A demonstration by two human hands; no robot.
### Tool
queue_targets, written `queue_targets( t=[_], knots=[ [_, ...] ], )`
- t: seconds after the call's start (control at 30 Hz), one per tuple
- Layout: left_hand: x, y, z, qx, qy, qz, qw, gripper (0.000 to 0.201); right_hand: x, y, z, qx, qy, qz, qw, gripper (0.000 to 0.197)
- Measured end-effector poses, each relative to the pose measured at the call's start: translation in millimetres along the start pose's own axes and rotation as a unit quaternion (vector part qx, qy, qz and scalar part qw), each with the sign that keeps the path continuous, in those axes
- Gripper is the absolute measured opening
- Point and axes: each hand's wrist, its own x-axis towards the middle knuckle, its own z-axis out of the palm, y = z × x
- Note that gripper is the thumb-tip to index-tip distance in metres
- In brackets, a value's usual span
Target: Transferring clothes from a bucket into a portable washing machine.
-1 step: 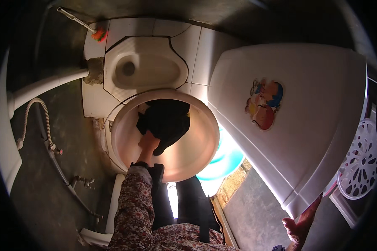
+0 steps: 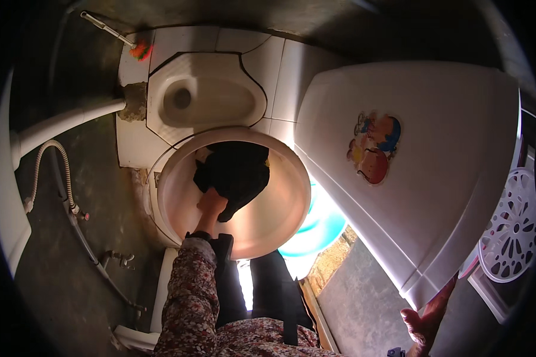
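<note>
Inside a wide pale basin [image 2: 175, 199], my left hand [image 2: 212, 204] grips the near left side of a bunched black cloth [image 2: 235, 172]. Folds of the cloth hide most of its fingertips. At the lower right, my right hand [image 2: 427, 321] touches the near corner of a large white glossy panel-like body [image 2: 441, 143] with a colourful sticker. The thumb of that hand stands apart and its fingers stretch upward along the edge, partly hidden by the corner.
A squat toilet [image 2: 220, 104] lies just beyond the basin, with a red-bristled brush [image 2: 140, 50] at far left. A turquoise tub [image 2: 324, 226] stands right of the basin. Pipes, a hose [image 2: 68, 172] and a tap [image 2: 119, 257] line the left wall. A white perforated plastic piece [image 2: 509, 229] is far right.
</note>
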Motion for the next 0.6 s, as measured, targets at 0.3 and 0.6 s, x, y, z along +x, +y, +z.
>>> queue_targets(
  t=[0.3,0.6],
  knots=[
    [-114,24,-10,-0.127,-0.025,0.182,0.975,0.033,10,-2,6,-0.099,0.019,-0.147,0.984,0.098],
    [-225,-15,-80,-0.131,0.060,0.414,0.899,0.036,18,-12,2,-0.106,0.036,-0.213,0.971,0.081]
  ],
)
